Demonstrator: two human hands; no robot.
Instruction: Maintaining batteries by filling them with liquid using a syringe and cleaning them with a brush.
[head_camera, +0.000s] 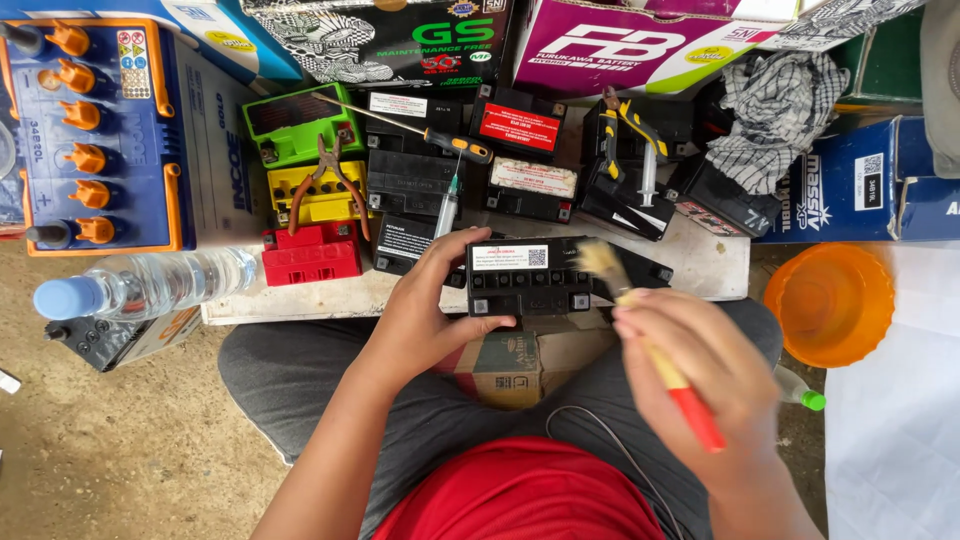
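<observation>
**Black battery held and brushed above the lap**

A small black battery (535, 278) sits in front of the person's knees, at the near edge of a low white board (710, 268). The left hand (430, 310) grips its left end, thumb on the near face and fingers curled over the top. The right hand (700, 365) is closed around the red handle of a paintbrush (640, 330), whose pale bristles lie against the battery's right top corner; hand and brush are blurred.

Just beyond the battery, a syringe (447, 205) stands among several more black batteries (415, 180). Beyond those lies a screwdriver (440, 135) with an orange and black handle. To the battery's left a red battery (312, 253) rests on the board, with a yellow one (318, 195) and a green one (300, 125) farther back; red-handled pliers (330, 180) lie across the yellow one. Farther left lie a clear plastic bottle (150, 283) on its side and a large blue battery (95, 135) with orange caps. Beyond the battery to the right, yellow and black pliers (625, 125) and a second syringe (648, 175) rest on other black batteries, beside a checked cloth (780, 105). Right of the battery stands an orange bowl (830, 300). A cardboard box (520, 365) lies under the battery, on the lap.
</observation>
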